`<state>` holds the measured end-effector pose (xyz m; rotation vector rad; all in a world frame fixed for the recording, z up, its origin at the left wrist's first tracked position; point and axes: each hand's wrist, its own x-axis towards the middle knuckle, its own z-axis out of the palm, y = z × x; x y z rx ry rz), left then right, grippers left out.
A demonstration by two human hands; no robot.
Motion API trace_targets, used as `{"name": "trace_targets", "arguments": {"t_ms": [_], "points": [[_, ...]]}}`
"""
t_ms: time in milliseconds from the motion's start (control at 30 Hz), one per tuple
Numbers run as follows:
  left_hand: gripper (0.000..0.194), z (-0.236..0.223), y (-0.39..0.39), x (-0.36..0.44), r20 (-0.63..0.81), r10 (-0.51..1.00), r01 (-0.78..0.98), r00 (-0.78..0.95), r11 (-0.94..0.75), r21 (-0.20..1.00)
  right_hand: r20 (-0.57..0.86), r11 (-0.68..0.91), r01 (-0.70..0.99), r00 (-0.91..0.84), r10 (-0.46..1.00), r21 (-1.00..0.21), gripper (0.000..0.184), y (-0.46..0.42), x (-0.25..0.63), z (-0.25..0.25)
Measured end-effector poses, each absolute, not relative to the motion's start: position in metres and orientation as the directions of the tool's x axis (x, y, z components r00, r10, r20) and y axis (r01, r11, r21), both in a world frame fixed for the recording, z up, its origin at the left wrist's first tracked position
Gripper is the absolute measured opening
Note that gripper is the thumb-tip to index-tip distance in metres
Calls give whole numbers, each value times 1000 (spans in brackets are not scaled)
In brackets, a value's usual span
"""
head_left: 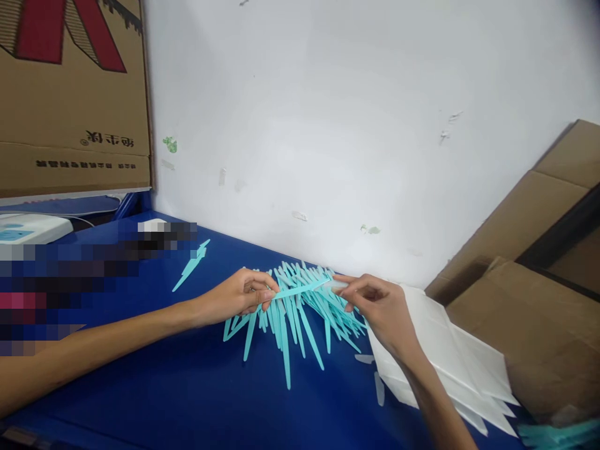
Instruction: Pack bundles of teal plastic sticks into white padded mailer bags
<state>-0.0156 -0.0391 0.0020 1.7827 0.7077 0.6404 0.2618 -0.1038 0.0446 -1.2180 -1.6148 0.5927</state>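
My left hand (250,292) pinches the handle end of a slim turquoise eyebrow razor (297,290), held about level over the pile. At the razor's other end, my right hand (375,303) has thumb and fingers closed on a small translucent blade cover (336,284). Whether the cover touches the blade I cannot tell. Beneath both hands, a heap of similar turquoise razors (285,350) fans out on the blue table (210,387), handles pointing mostly towards me. Two loose translucent covers (379,389) lie right of the heap.
A few razors (191,265) lie apart at the left. White paper sheets or bags (435,344) are stacked under my right forearm. Cardboard boxes stand at the right (506,331) and upper left (75,112). A white wall (328,125) closes off the back. Part of the left side is pixelated.
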Motion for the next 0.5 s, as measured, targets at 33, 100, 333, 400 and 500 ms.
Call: {"name": "trace_targets", "arguments": {"t_ms": [33, 100, 333, 400, 500], "points": [[39, 2, -39, -16, 91, 726, 153, 681, -263, 953, 408, 368, 432, 0, 913, -824, 20, -104, 262, 45], [38, 3, -39, -16, 98, 728, 145, 678, -264, 953, 396, 354, 441, 4, 918, -825, 20, -103, 263, 44], [36, 3, -37, -17, 146, 734, 155, 663, -326, 933, 352, 347, 419, -68, 934, -839, 19, -102, 267, 43], [36, 4, -37, -17, 160, 737, 160, 657, -343, 926, 343, 342, 407, -71, 936, -847, 20, -103, 267, 43], [35, 4, -36, -18, 174, 735, 161, 655, -361, 919, 341, 341, 396, -74, 937, -853, 21, -103, 266, 43]]}}
